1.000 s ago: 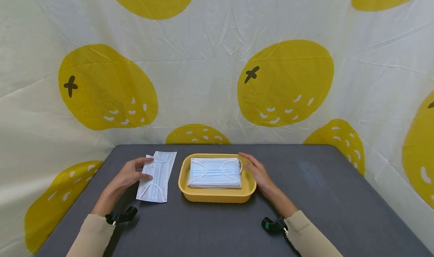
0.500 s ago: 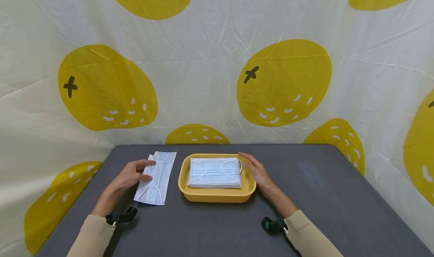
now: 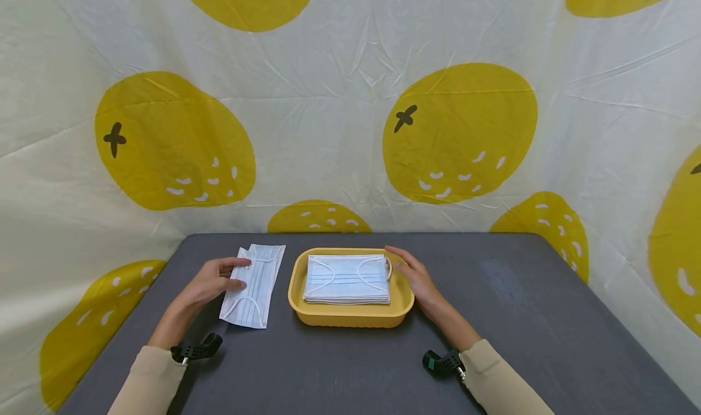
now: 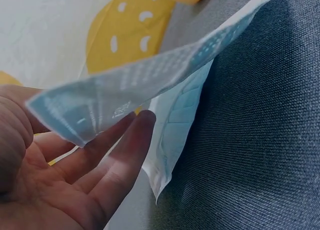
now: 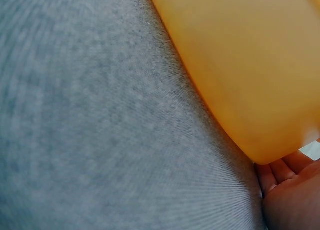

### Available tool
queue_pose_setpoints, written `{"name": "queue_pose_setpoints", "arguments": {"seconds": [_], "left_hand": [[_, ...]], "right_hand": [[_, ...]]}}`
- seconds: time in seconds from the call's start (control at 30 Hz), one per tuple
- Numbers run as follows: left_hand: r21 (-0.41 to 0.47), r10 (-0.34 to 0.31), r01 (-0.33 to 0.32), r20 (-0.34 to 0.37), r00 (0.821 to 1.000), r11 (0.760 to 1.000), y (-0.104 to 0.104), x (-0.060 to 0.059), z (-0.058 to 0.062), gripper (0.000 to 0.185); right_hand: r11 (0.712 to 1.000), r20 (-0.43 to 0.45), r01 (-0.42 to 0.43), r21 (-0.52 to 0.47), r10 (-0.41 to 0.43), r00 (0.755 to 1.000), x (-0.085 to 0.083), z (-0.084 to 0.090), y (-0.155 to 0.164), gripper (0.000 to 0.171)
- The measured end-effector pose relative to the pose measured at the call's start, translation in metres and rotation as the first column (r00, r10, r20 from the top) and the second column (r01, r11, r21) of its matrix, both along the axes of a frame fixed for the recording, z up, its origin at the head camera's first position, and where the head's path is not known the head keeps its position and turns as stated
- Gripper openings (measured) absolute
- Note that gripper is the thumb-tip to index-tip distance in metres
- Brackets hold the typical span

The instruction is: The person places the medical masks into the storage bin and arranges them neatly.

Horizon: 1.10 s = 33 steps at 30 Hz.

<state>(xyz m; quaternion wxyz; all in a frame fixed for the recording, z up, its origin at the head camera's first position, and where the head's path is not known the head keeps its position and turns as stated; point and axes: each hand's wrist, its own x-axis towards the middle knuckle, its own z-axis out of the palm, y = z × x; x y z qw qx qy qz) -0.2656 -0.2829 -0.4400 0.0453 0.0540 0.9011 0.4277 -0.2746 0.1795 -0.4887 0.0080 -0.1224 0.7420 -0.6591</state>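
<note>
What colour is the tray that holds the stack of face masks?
The tray is yellow; the head view shows it best.

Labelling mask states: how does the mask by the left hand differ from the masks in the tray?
The loose mask lies on the gray table, outside the yellow tray; the stacked masks sit inside it. The loose mask is a single sheet lying lengthwise away from the person; the stack is several sheets lying crosswise. The left hand pinches the loose mask's edge; the right hand rests against the tray's side. Both are pale blue, pleated, with white ear loops.
</note>
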Motion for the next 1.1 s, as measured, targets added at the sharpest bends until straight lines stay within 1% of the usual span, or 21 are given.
{"name": "queue_pose_setpoints", "arguments": {"seconds": [0.33,0.43,0.7,0.9,1.1], "left_hand": [[0.030,0.005,-0.005,-0.005,1.000,1.000,-0.0003,0.0002,-0.0019,0.059],[0.036,0.010,-0.010,0.003,1.000,0.999,-0.0004,0.0004,-0.0017,0.061],[0.029,0.026,-0.026,0.005,1.000,0.999,0.0025,0.0008,-0.0017,0.062],[0.009,0.033,-0.033,-0.006,0.999,0.999,0.0041,-0.0012,-0.0032,0.062],[-0.001,0.024,-0.024,-0.032,0.999,1.000,0.0030,0.0002,-0.0002,0.062]], "right_hand": [[1.000,0.016,-0.002,-0.004,0.002,1.000,0.0000,-0.0004,0.0000,0.045],[1.000,0.014,-0.001,-0.005,0.001,1.000,-0.0003,-0.0002,-0.0003,0.045],[1.000,0.008,0.004,0.001,-0.004,1.000,-0.0009,0.0003,-0.0002,0.045],[1.000,0.012,0.009,0.006,-0.009,1.000,-0.0008,0.0000,0.0002,0.045],[1.000,0.008,0.016,0.014,-0.016,1.000,-0.0005,-0.0002,-0.0002,0.045]]}}
